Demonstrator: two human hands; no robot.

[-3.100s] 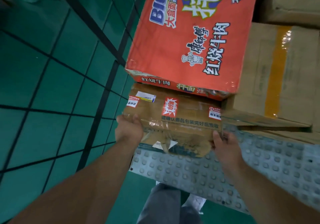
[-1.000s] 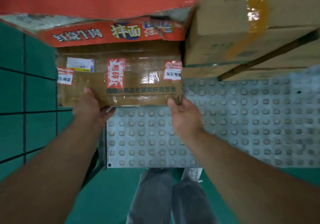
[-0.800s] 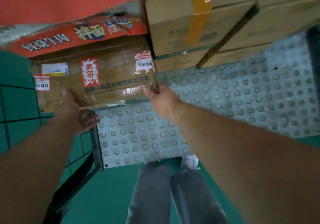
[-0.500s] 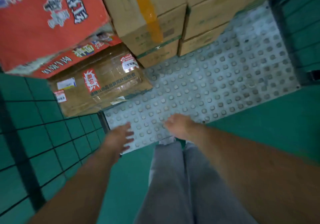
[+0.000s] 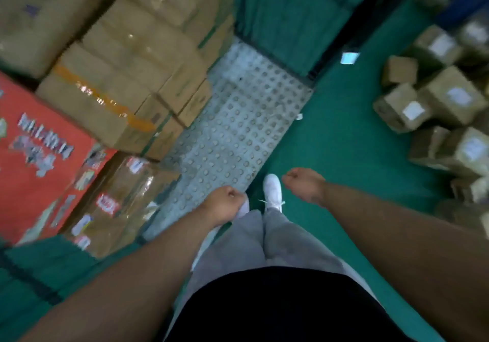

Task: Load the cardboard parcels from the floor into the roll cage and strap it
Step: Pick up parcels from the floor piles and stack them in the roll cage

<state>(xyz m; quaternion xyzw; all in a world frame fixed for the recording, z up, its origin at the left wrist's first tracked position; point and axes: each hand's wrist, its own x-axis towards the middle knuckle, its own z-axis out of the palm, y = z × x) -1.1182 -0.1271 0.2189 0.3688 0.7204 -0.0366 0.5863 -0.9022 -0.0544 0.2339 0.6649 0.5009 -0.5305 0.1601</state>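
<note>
Hanging loose-curled: left hand (image 5: 225, 202), right hand (image 5: 304, 186)

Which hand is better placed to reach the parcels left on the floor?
Likely the right. The right hand hangs empty on the side of the floor parcels; the left hand, also empty, is nearer the loaded roll cage.

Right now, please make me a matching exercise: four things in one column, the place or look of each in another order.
1. red carton
2. taped parcel
3. cage deck
4. loose parcels

a. piled on the green floor, right
b. shiny wrap, lower left
c. grey, studded, partly bare
d. far left, printed letters

Pairs: 1-d, 2-b, 3-c, 4-a
</note>
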